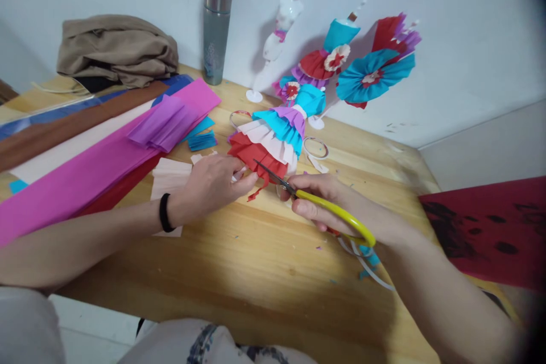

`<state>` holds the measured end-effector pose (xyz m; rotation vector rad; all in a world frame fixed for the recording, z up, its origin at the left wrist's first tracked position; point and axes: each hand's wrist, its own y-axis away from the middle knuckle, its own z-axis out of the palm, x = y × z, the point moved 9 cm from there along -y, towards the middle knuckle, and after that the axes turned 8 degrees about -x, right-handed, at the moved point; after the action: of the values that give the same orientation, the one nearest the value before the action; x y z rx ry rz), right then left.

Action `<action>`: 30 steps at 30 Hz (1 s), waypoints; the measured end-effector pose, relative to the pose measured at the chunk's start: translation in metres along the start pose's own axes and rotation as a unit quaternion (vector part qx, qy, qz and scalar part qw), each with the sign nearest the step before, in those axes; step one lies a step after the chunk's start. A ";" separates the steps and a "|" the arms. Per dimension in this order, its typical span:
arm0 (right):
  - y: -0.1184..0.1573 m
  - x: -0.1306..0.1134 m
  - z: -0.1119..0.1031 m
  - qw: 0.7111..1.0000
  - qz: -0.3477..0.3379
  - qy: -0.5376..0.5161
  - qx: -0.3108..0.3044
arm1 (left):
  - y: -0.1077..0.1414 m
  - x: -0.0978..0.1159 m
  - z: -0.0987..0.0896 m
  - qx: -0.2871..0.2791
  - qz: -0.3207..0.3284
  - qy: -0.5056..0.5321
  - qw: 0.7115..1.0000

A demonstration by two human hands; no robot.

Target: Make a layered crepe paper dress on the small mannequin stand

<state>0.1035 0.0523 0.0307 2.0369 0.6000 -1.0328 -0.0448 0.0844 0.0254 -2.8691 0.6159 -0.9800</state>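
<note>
A doll-sized crepe-paper dress with blue, purple, white and red ruffles leans over the table. My left hand, with a black band at the wrist, is closed at the lower left edge of its red bottom ruffle. A bit of white shows between those fingers. My right hand grips yellow-handled scissors, whose dark blades point left across the red hem. Below the blades dangles a narrow red paper strip. The dress's stand is mostly hidden.
Long crepe-paper sheets lie at left, with a pale pink piece beside my left hand. Behind stand a thermos, a brown cloth, a white mannequin and decorated figures. Tape rolls and paper scraps lie about.
</note>
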 end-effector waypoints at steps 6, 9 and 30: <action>-0.003 -0.005 -0.002 1.000 -0.008 0.017 0.008 | 0.000 -0.001 0.000 0.004 0.003 -0.002 1.000; -0.003 -0.006 -0.004 0.999 -0.005 0.031 0.012 | -0.001 -0.001 0.002 -0.003 0.008 -0.015 1.000; -0.002 0.000 0.003 0.997 -0.028 0.060 -0.024 | 0.002 -0.002 0.006 -0.007 0.011 -0.061 0.998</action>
<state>0.1007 0.0512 0.0286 2.0606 0.7423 -0.9229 -0.0434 0.0830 0.0191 -2.9009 0.6447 -0.7939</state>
